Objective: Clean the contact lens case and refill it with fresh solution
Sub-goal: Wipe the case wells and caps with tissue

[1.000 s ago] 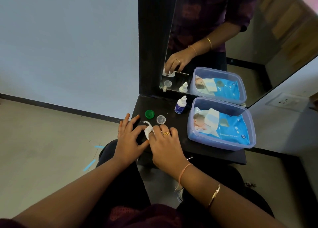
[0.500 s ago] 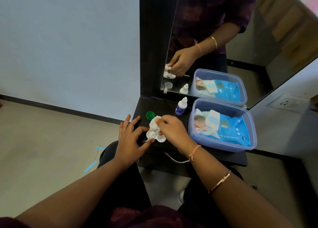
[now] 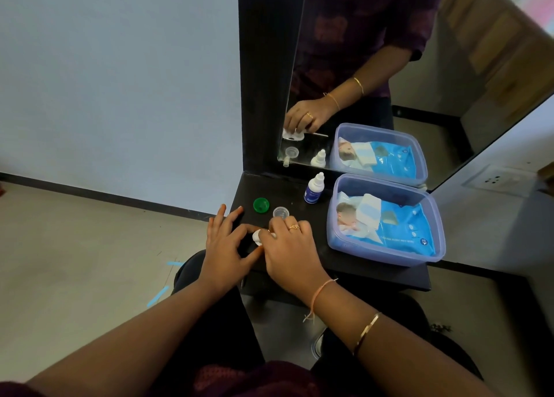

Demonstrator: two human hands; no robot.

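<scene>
Lens case sits hidden under the right hand (image 3: pixel 287 246), which pinches a white wipe (image 3: pixel 257 236); the left hand (image 3: pixel 224 243) lies open beside it.

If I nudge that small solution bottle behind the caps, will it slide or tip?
The solution bottle stands upright, tall and narrow with a tapered white tip, so a push near the top would probably tip it. Once down, its round body would likely roll on the smooth black shelf. It looks small and probably light; how full it is cannot be seen.
</scene>
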